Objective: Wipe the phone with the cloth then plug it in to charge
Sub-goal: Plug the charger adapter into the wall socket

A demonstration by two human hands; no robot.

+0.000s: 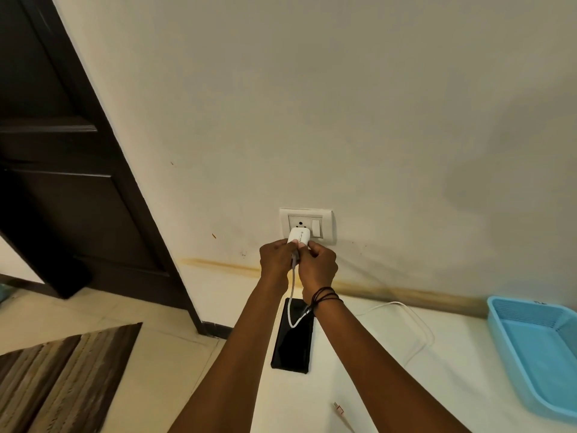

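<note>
A white charger adapter (299,235) sits at the wall socket (307,224). My left hand (276,259) and my right hand (318,264) both pinch its lower end, fingers closed on it. A grey cable (291,307) hangs from the adapter between my wrists down to a black phone (292,342), which lies flat, screen dark, on the white surface (359,370) below the socket. My right wrist, with black threads around it, hides the phone's far right corner. No cloth is in view.
A blue plastic tray (537,348) stands at the right edge. A white cable (415,326) loops on the surface right of the phone, and a loose connector end (338,410) lies near the front. A dark door (62,182) and a striped mat (59,379) are at the left.
</note>
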